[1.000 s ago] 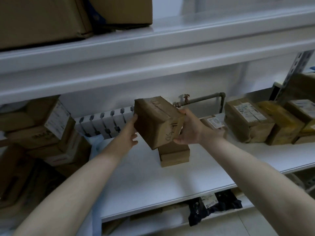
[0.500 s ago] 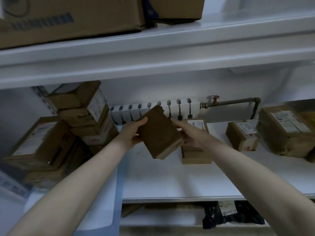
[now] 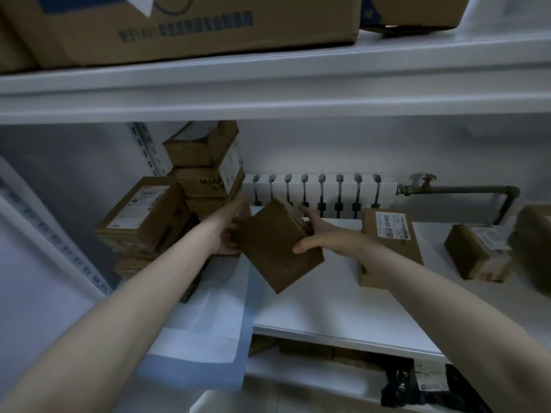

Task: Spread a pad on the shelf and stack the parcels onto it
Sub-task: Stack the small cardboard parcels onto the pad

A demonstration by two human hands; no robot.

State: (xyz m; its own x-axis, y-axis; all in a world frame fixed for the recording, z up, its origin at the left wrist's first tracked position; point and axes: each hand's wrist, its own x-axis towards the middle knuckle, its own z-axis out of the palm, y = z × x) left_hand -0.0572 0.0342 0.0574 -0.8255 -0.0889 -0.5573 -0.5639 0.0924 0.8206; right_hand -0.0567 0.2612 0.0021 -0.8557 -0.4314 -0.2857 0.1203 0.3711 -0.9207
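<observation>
I hold a brown cardboard parcel [image 3: 278, 248] tilted in the air above the middle shelf [image 3: 343, 311]. My left hand [image 3: 229, 231] grips its left side and my right hand [image 3: 320, 234] grips its right side. A pale blue-white pad [image 3: 208, 317] lies on the shelf's left part and hangs over the front edge. On the pad's far left stands a stack of brown parcels [image 3: 205, 171], with a larger labelled parcel [image 3: 143, 216] leaning beside it. More parcels [image 3: 387, 242] rest on the bare shelf to the right.
A white radiator [image 3: 319, 192] and a pipe [image 3: 459, 190] run along the back wall. Large cardboard boxes [image 3: 179, 28] fill the upper shelf. A small taped parcel [image 3: 477, 251] sits at the right. Dark bags [image 3: 417, 386] lie on the lower shelf. A slotted upright [image 3: 146, 150] stands at the left.
Both hands have carried the parcel leftward from the right group towards the stack on the pad. My view has swung left, so the stack now sits nearer the centre.
</observation>
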